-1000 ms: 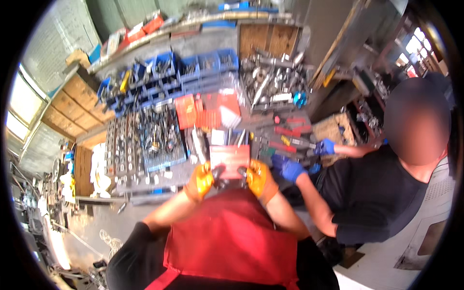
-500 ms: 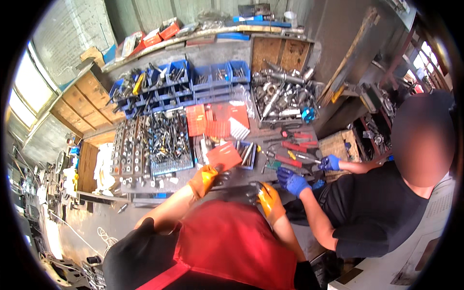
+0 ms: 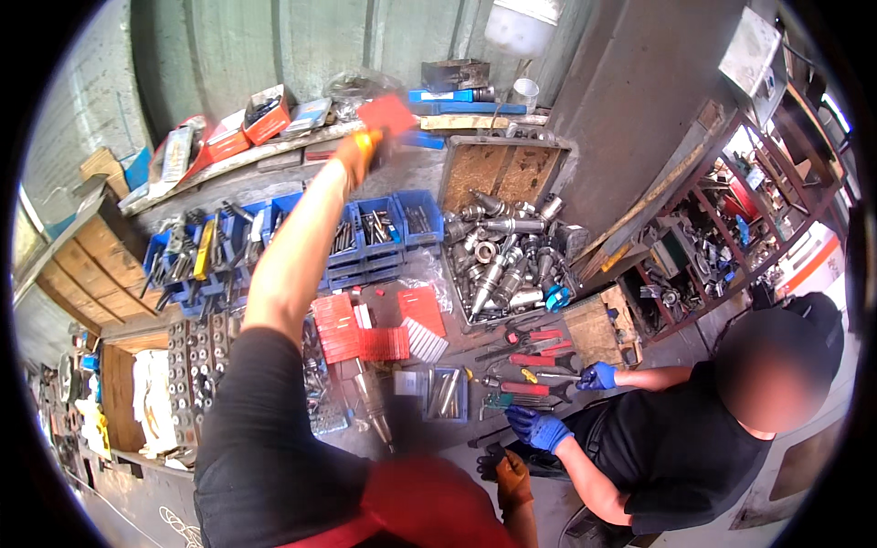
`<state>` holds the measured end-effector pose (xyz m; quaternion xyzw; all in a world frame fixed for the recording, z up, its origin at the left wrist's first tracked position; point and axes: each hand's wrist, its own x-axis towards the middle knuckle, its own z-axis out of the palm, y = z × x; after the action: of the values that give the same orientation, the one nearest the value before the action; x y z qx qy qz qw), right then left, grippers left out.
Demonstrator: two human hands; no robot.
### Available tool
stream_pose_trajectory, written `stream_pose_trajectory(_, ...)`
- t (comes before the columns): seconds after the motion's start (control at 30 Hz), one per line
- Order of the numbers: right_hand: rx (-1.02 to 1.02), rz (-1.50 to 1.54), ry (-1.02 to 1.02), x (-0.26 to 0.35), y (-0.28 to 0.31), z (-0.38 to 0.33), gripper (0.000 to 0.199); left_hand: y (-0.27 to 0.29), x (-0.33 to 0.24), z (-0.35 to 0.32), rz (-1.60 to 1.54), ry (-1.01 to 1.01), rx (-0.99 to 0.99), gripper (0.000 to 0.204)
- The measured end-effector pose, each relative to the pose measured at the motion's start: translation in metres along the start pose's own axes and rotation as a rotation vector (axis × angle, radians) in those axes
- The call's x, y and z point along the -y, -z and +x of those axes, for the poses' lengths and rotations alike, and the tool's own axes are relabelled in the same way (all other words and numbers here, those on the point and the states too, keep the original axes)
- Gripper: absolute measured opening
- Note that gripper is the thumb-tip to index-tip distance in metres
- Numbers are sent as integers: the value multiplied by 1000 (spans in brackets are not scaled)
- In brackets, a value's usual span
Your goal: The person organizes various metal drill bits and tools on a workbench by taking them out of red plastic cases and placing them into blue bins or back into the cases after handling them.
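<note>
My left hand (image 3: pixel 358 157), in an orange glove, is raised to the wall shelf with its arm stretched across the bench. It is closed on a flat red case (image 3: pixel 387 115), slightly blurred, held in front of the shelf. Low down by the bench's front edge is my right hand (image 3: pixel 513 480), in an orange glove with dark fingertips. Its fingers look loosely apart, with nothing visible in them. On the bench lie more flat red cases (image 3: pixel 336 327), a metal tool holder with a tapered shank (image 3: pixel 372 402) and a small blue bin (image 3: pixel 446 395) of metal rods.
Blue bins (image 3: pixel 376 228) of bits stand at the back, with a box of metal tool holders (image 3: pixel 512 265) beside them. Red boxes (image 3: pixel 267 117) line the shelf (image 3: pixel 233 164). At the right, a person in blue gloves (image 3: pixel 541 429) is near pliers and screwdrivers (image 3: pixel 539 365).
My left hand has risen from the bench front to the shelf, carrying the red case. My right hand has dropped lower. The view has shifted, showing more of the wall.
</note>
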<state>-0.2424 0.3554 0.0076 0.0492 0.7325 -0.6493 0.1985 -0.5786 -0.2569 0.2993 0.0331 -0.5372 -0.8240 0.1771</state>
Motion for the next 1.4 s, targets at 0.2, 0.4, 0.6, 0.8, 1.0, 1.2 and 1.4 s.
stream_pose_trajectory(0.2, -27, 188, -122, 86, -59, -17, 42, 55, -8, 99, 222, 39, -392, 37)
stream_pose_trajectory(0.4, -18, 121, -203, 109, -80, -31, 46, 86, 89, -84, 580, 11, -15, 46)
stream_pose_trajectory(0.6, 94, 28, -263, 119, -88, -19, 35, 78, 127, -240, 1737, 336, 148, 87)
stream_pose_trajectory(0.8, 160, -67, -278, 138, -96, -3, 37, 107, 151, -243, 1972, 588, 234, 103)
stream_pose_trajectory(1.0, 238, -87, -175, 132, -93, 5, 35, 117, 170, -210, 2026, 615, 355, 73)
stream_pose_trajectory(1.2, 205, 6, -136, 119, -87, 3, 23, 118, 148, -191, 2049, 556, 512, 47)
stream_pose_trajectory(1.4, 206, -62, -31, 134, -83, 6, 22, 107, 98, -236, 1475, 453, 241, 35)
